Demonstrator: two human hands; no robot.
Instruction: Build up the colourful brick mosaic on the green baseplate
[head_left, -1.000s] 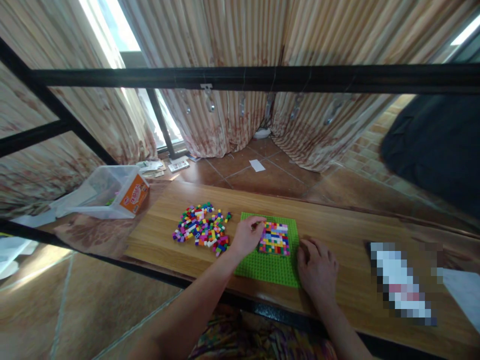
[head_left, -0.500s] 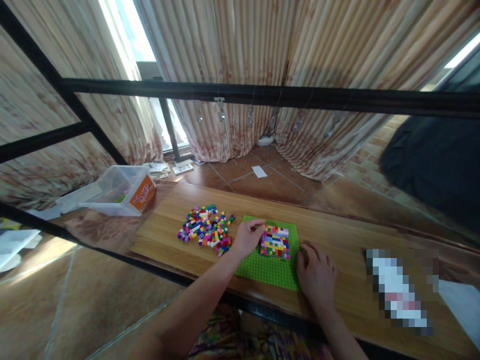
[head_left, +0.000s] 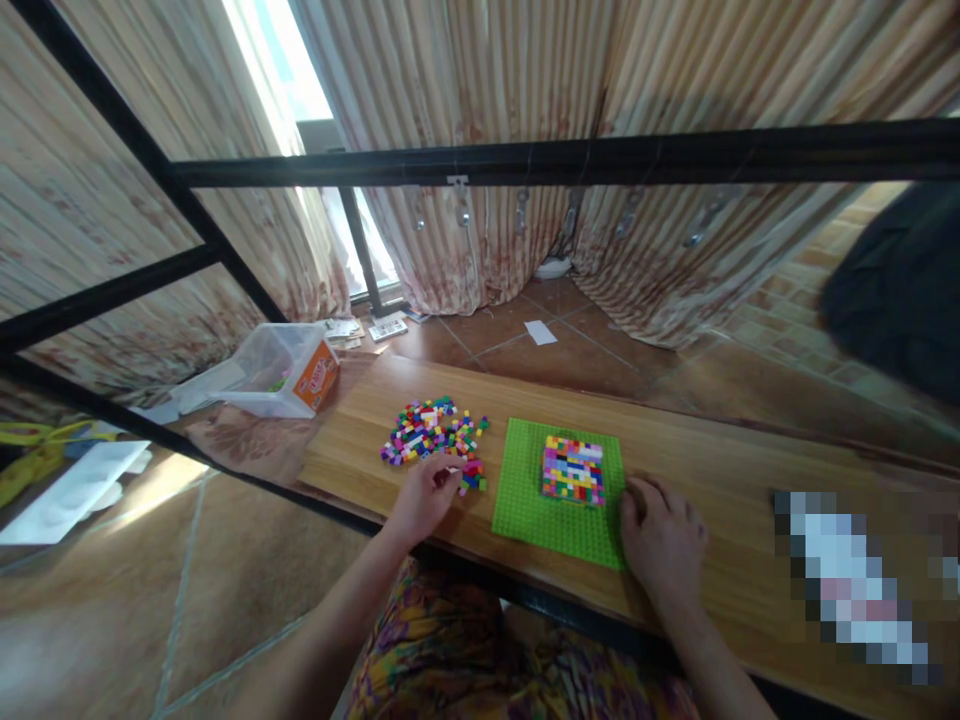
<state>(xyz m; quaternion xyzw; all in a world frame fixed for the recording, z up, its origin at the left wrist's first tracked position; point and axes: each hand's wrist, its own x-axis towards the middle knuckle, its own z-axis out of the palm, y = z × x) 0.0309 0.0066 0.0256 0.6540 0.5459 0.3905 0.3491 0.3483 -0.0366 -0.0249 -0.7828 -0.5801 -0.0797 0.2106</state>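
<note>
My left hand [head_left: 426, 498] is over the near side of a pile of small coloured building bricks [head_left: 424, 430]. Its thumb and forefinger are pinched together beside a few pink, red and blue bricks; whatever is between them is too small to make out. A green studded baseplate [head_left: 517, 500] lies right of the pile. On it sits a square block of many-coloured bricks [head_left: 573, 470], set in rows. My right hand [head_left: 664, 535] rests at the baseplate's right edge, holding nothing, with its thumb apart from its loosely bent fingers.
The wooden table [head_left: 720, 530] has a black bar [head_left: 525, 160] running across beyond it. A clear plastic box [head_left: 289, 375] with an orange label stands left of the table. A blurred-out item [head_left: 847, 580] lies at the right. Long curtains [head_left: 487, 90] hang behind.
My left hand has moved left from the brick block on the baseplate to the loose pile. My right hand stays by the baseplate's edge. The view has shifted slightly.
</note>
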